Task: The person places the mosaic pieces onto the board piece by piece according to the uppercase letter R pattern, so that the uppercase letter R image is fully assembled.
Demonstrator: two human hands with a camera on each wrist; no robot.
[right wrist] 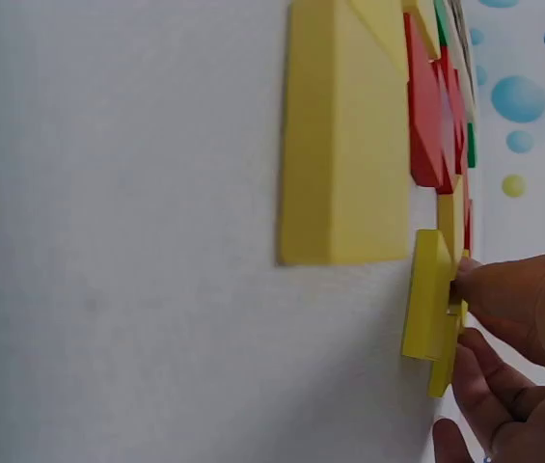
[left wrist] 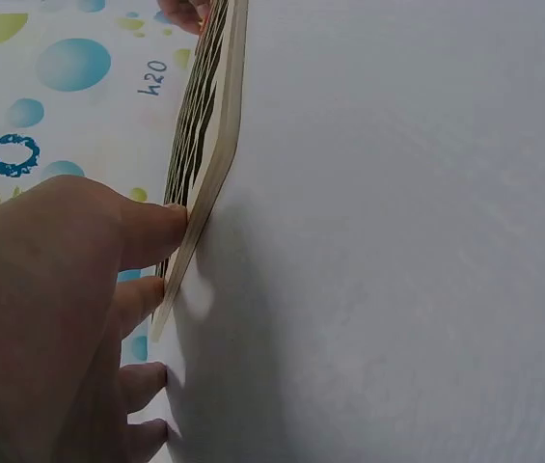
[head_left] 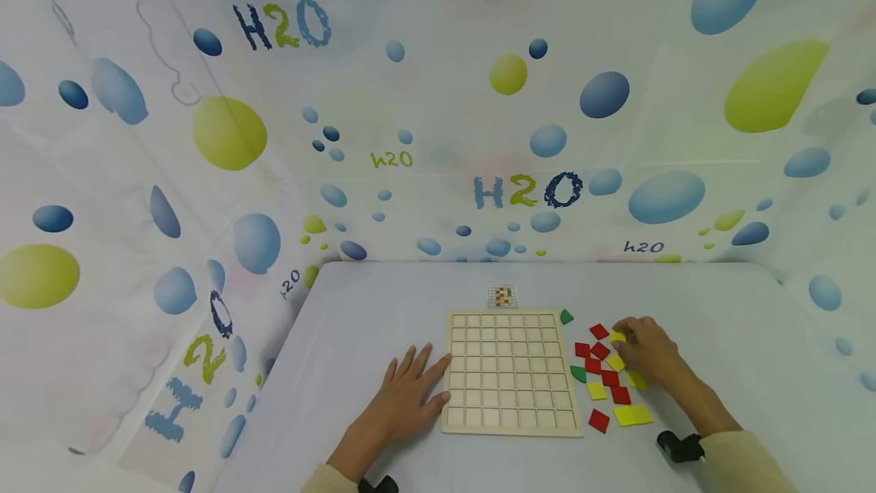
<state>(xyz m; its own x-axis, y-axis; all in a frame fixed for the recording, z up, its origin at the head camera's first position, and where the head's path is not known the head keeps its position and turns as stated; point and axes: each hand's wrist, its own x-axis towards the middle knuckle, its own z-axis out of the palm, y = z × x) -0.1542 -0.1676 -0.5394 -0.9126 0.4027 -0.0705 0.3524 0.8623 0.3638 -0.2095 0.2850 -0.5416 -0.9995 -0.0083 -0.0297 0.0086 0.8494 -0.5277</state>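
The left hand [head_left: 408, 392] lies spread, touching the wooden grid board [head_left: 512, 373] on its right. The right hand [head_left: 649, 353] pinches a yellow tile [head_left: 617, 336] – partly hidden by the grip – beside red tiles [head_left: 599, 351] to its left.

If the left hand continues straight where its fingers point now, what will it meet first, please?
Most likely the gridded wooden board: the left hand appears to touch its side edge, though exact contact is hard to judge.
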